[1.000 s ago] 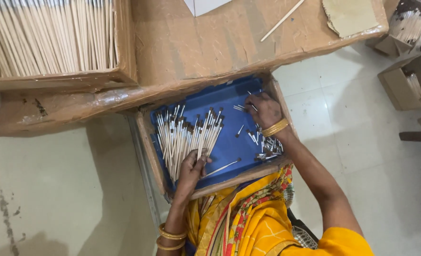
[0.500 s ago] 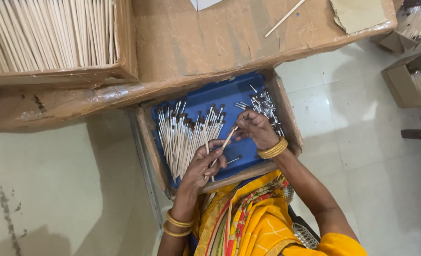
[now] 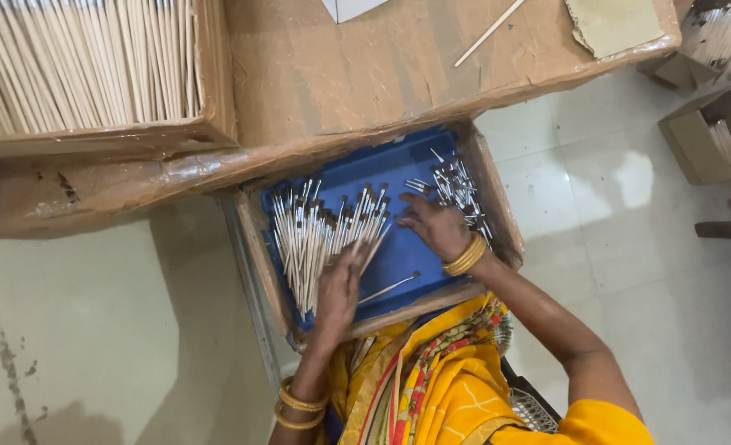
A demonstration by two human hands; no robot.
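A blue tray (image 3: 398, 165) sits in a cardboard box on my lap. On its left side lies a pile of thin wooden sticks with dark tips (image 3: 312, 235). My left hand (image 3: 338, 290) rests at the pile's right edge and pinches one tipped stick (image 3: 373, 247) against it. My right hand (image 3: 433, 227) hovers over the tray's middle with fingers spread, just below a heap of small metal caps (image 3: 457, 185) in the right corner. One loose stick (image 3: 390, 287) lies on the blue bottom between my hands.
A cardboard-covered table (image 3: 365, 66) stands ahead, with a box of many bare sticks (image 3: 85, 66) at its left and one stray stick (image 3: 489, 33). Small cardboard boxes (image 3: 711, 132) stand on the tiled floor at right.
My right hand left the metal caps, met my left hand at a stick, then drew back toward the caps. My left hand carried that stick to the pile.
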